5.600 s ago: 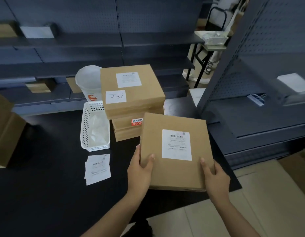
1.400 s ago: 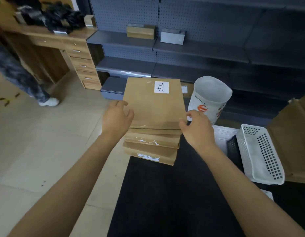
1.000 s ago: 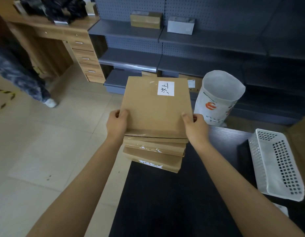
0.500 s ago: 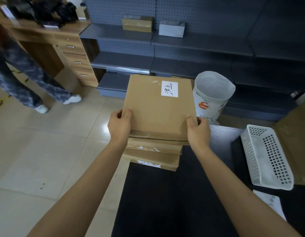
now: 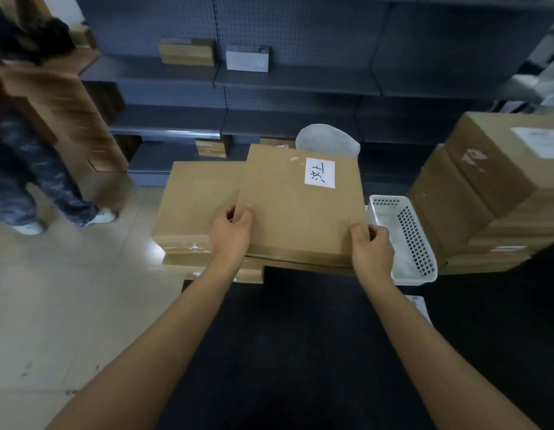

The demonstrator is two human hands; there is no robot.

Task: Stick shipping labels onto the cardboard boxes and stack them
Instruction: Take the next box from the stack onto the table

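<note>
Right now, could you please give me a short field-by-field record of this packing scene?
held box: flat cardboard box, small handwritten white label on top
left hand: grips the box's left edge
right hand: grips its right near corner
unlabelled stack: left of held box
labelled stack: far right
white basket: between held box and labelled stack
</note>
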